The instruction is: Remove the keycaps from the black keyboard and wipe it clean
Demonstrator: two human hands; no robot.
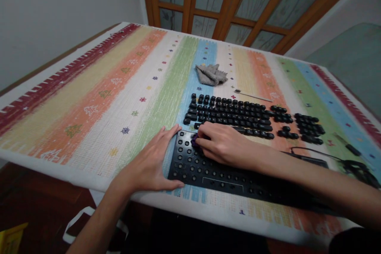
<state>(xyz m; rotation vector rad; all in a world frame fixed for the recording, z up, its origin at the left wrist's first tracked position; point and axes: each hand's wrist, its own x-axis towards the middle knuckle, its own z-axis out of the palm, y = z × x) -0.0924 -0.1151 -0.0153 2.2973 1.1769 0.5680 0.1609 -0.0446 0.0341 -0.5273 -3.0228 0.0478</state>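
Keyboard base beneath right hand, against left hand

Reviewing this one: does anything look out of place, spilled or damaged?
The keyboard base looks odd: its visible key positions are uncapped. The loose black keycaps lie beyond it on the tablecloth in keyboard-like rows, so they look laid out rather than spilled. I see no clear damage.

Bare left hand, bare right hand, slender fingers, slim bare forearms, dark clothing
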